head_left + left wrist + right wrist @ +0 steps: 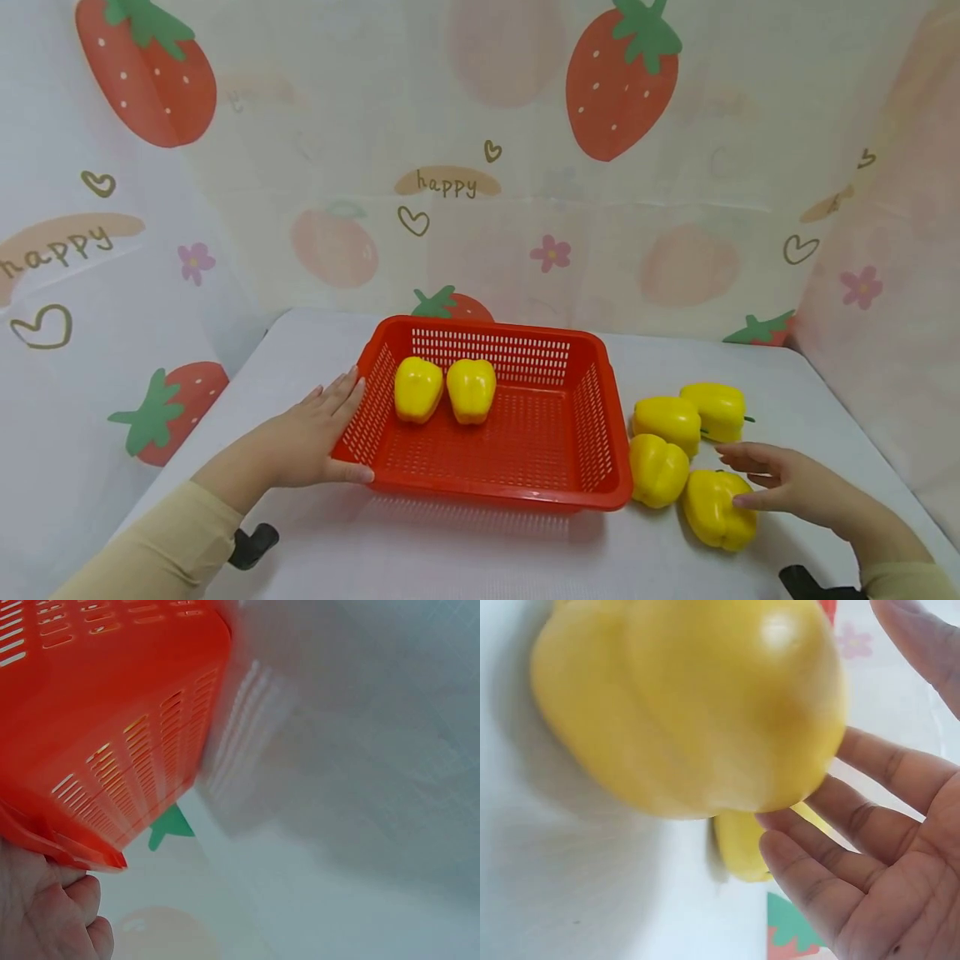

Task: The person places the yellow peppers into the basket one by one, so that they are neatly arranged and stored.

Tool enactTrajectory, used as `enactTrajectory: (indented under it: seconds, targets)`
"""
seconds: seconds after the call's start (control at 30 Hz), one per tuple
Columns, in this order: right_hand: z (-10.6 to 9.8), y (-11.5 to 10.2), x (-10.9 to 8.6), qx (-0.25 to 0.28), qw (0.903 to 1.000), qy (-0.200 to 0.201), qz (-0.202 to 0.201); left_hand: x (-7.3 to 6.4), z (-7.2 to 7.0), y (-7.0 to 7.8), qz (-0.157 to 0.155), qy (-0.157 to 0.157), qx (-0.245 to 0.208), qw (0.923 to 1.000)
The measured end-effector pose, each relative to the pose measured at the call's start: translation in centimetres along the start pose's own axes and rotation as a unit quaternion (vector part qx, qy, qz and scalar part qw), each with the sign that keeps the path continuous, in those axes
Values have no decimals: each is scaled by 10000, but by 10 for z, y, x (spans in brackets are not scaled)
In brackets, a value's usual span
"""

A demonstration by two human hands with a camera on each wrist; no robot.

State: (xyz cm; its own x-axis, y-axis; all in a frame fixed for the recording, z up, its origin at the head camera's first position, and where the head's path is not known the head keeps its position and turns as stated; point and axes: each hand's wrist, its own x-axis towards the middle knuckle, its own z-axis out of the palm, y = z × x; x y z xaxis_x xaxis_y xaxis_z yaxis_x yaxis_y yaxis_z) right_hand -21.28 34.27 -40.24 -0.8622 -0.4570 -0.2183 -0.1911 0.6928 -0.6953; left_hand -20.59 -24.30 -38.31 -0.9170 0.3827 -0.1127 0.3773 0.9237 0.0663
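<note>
My left hand [318,437] rests on the left rim of a red plastic basket [495,493], fingers stretched along the edge and thumb at the front corner. In the left wrist view, its fingers [84,900] lie against the rim [67,855]. Two yellow bell peppers [418,390] [471,392] sit inside, toward the left. My right hand [795,487] is at the nearest loose yellow bell pepper [720,510], right of the basket. In the right wrist view, thumb and fingers [885,769] are spread beside that pepper [697,705], fingertips right at its surface.
Three more yellow bell peppers [658,471] [666,421] [716,408] lie clustered against the basket's right side and behind it. All stands on a white-covered table [315,533]. Strawberry-print cloth [360,125] hangs behind and at both sides.
</note>
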Motion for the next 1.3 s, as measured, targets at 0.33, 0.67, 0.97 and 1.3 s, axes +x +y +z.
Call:
enactTrajectory:
  seconds: [0.33,0.67,0.97,1.3]
  targets:
    - [12,11,-5,150,9993,-57,349,-1,0,1,-29,-20,-45,10000]
    - [18,16,-6,208,9994,-159,244,-2,0,1,12,33,-98,9999]
    - [22,16,-8,36,9996,-85,261,0,1,0,-30,12,-107,9999]
    - [18,16,-7,-54,9999,95,122,1,1,0,0,62,-114,9999]
